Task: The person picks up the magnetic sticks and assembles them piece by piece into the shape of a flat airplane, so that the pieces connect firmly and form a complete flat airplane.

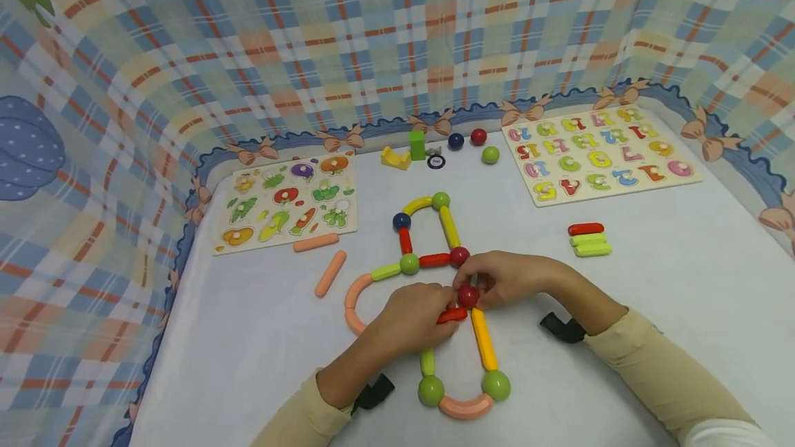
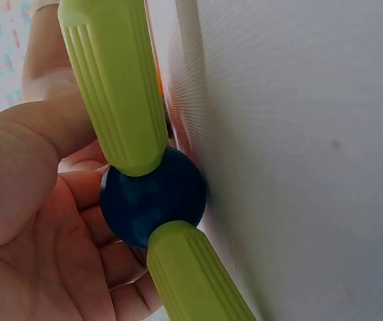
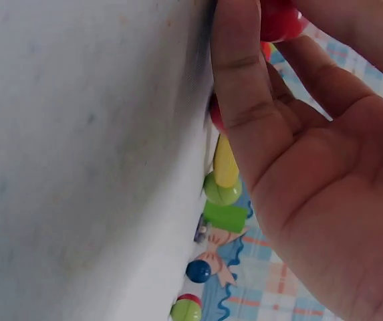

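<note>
In the head view my right hand (image 1: 511, 274) pinches a red ball (image 1: 468, 296) between thumb and fingers. My left hand (image 1: 415, 317) grips a short red stick (image 1: 453, 315), its end close by that ball. A yellow-orange stick (image 1: 484, 340) runs from the red ball down to a green ball (image 1: 496, 385). Above the hands lies a joined loop of sticks and balls, with a second red ball (image 1: 459, 256) at its corner. The left wrist view shows a dark blue ball (image 2: 154, 197) between two green sticks (image 2: 117, 80); the left hand hides this ball in the head view.
Two loose peach sticks (image 1: 330, 273) lie at the left, near a vegetable puzzle board (image 1: 223, 226). A number puzzle board (image 1: 596, 157) is at the back right. Red and green sticks (image 1: 589, 240) lie at the right. Loose balls (image 1: 491, 154) and small blocks (image 1: 417, 145) stand at the back.
</note>
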A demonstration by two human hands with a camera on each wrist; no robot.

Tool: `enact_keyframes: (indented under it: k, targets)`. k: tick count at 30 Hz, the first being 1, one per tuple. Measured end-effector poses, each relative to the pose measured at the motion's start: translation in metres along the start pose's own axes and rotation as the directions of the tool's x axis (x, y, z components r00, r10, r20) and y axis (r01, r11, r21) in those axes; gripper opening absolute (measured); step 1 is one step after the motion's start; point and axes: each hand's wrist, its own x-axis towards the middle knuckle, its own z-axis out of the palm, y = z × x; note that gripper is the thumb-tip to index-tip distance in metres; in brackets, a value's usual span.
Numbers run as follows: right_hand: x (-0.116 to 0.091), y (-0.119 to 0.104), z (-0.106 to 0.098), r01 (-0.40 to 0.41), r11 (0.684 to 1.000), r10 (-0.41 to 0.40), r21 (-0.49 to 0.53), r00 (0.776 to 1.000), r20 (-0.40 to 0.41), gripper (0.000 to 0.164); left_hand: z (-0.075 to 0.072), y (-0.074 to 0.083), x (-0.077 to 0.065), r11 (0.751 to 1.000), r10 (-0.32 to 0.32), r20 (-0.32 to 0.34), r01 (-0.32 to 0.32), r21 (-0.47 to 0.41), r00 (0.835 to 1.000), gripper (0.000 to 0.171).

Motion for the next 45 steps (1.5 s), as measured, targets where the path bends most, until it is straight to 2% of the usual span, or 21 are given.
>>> enact_keyframes:
  k: [5, 9, 12, 14, 17, 18, 21, 22, 24, 28, 32, 36, 45]
  targets:
    - [-0.003, 0.004, 0.0, -0.018, 0.999, 0.018, 0.03, 1.0, 0.021, 0.032, 0.0, 0.001, 0.0, 1.0, -0.021, 0.008, 0.021, 0.012, 1.0, 0.018]
    - [-0.005, 0.008, -0.002, -0.002, 0.998, -0.001, 0.061, 0.999, 0.053, 0.031, -0.001, 0.002, 0.001, 0.999, -0.038, 0.013, 0.038, 0.007, 0.999, 0.017]
    - [-0.005, 0.01, -0.003, 0.025, 0.997, -0.029, 0.068, 0.998, 0.063, 0.032, -0.002, 0.002, 0.001, 1.0, -0.031, 0.004, 0.031, 0.008, 1.0, 0.018]
    - [-0.006, 0.01, -0.004, 0.004, 0.998, -0.008, 0.066, 0.998, 0.058, 0.031, -0.001, 0.002, 0.001, 1.0, -0.023, -0.007, 0.023, 0.011, 1.0, 0.019]
    - [-0.011, 0.004, -0.003, -0.145, 0.989, 0.144, 0.034, 0.989, 0.042, 0.023, -0.001, 0.004, 0.002, 1.0, -0.012, -0.016, 0.013, 0.024, 1.0, 0.027]
    - [-0.013, 0.001, -0.002, -0.218, 0.976, 0.217, 0.016, 0.975, 0.04, 0.023, -0.001, 0.004, 0.002, 1.0, -0.015, -0.014, 0.015, 0.027, 1.0, 0.03]
    - [-0.022, -0.01, 0.006, -0.4, 0.916, 0.401, -0.024, 0.915, 0.045, 0.041, -0.001, 0.006, 0.002, 0.999, -0.027, -0.002, 0.027, 0.04, 1.0, 0.039]
    - [-0.023, -0.013, 0.011, -0.434, 0.901, 0.435, -0.031, 0.899, 0.05, 0.047, -0.001, 0.007, 0.003, 0.999, -0.031, 0.001, 0.031, 0.042, 1.0, 0.041]
    - [-0.027, -0.017, 0.021, -0.462, 0.887, 0.462, -0.011, 0.885, 0.057, 0.053, -0.001, 0.008, 0.003, 0.998, -0.035, 0.001, 0.035, 0.044, 0.999, 0.045]
    - [-0.031, -0.017, 0.038, -0.434, 0.899, 0.434, 0.053, 0.901, 0.025, 0.052, -0.002, 0.009, 0.006, 0.999, -0.018, -0.008, 0.018, 0.044, 1.0, 0.049]
    - [-0.034, -0.015, 0.046, -0.391, 0.914, 0.394, 0.108, 0.919, 0.001, 0.047, -0.001, 0.008, 0.009, 0.999, -0.003, -0.008, 0.003, 0.033, 1.0, 0.047]
    - [-0.034, -0.014, 0.052, -0.354, 0.92, 0.357, 0.17, 0.934, 0.009, 0.043, -0.002, 0.007, 0.011, 1.0, -0.015, 0.006, 0.015, -0.016, 1.0, 0.046]
    - [-0.032, -0.01, 0.055, -0.32, 0.912, 0.326, 0.255, 0.945, 0.018, 0.037, -0.004, 0.005, 0.01, 0.999, -0.015, 0.016, 0.016, -0.051, 1.0, 0.045]
